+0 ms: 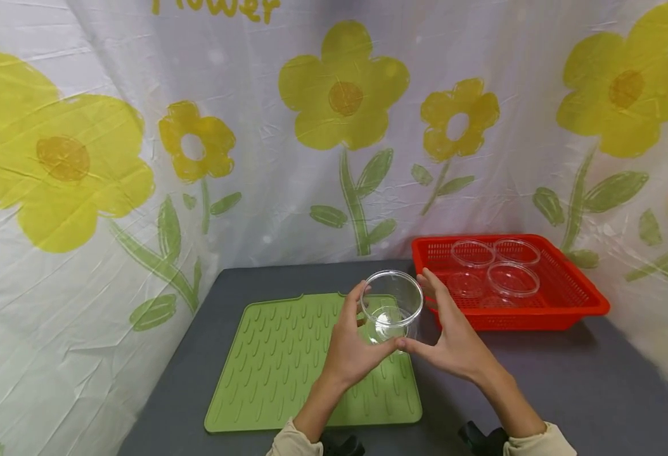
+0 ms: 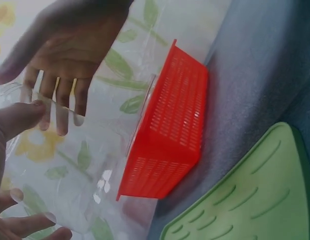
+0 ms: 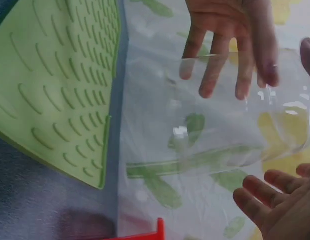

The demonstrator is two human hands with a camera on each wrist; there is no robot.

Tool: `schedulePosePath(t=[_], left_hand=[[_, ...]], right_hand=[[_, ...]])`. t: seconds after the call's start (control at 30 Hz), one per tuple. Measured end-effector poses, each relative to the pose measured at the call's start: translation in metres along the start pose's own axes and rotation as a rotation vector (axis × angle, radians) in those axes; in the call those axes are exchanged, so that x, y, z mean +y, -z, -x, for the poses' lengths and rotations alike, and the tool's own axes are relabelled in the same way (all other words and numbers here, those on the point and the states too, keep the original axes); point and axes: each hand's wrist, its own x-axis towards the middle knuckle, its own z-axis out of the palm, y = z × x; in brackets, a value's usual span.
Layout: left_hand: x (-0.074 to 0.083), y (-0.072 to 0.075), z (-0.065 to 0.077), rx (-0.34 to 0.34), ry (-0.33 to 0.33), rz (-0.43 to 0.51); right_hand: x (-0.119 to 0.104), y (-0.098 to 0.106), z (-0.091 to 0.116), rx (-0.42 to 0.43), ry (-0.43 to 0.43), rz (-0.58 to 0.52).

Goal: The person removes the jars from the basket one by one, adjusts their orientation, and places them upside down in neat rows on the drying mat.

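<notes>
A clear cylindrical jar (image 1: 390, 320) with a round rim is held up between both hands, its open mouth tilted toward the head camera. My left hand (image 1: 350, 351) grips its left side, thumb in front and fingers curving behind. On the opposite side, my right hand (image 1: 458, 342) curves round the jar with the thumb at the front. The two thumb tips meet near its lower front edge. Through the see-through wall (image 3: 195, 145), the left hand's fingers show in the right wrist view. Below and behind the jar lies a green ridged mat (image 1: 277, 367).
A red perforated basket (image 1: 516, 322) stands at the back right of the dark grey table (image 1: 168, 386). Inside it are several clear round containers (image 1: 513, 295), rims up. A white curtain (image 1: 254, 209) with yellow flowers hangs behind and along the sides.
</notes>
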Motion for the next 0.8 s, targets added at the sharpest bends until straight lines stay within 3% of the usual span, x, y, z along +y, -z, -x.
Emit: schedulePosePath(t=[0.2, 0.4, 0.63, 0.8], left_hand=[[-0.003, 0.0, 0.001, 0.054, 0.083, 0.182], [-0.007, -0.001, 0.001, 0.068, 0.107, 0.323], [-0.009, -0.002, 0.001, 0.06, 0.143, 0.413], [-0.012, 0.005, 0.002, 0.026, 0.156, 0.428]], right_hand=[[0.009, -0.012, 0.002, -0.024, 0.042, -0.021], [0.019, -0.028, 0.001, 0.011, 0.067, -0.034], [0.024, -0.038, -0.003, 0.12, 0.178, 0.01], [0.022, -0.038, -0.005, 0.123, 0.169, 0.034]])
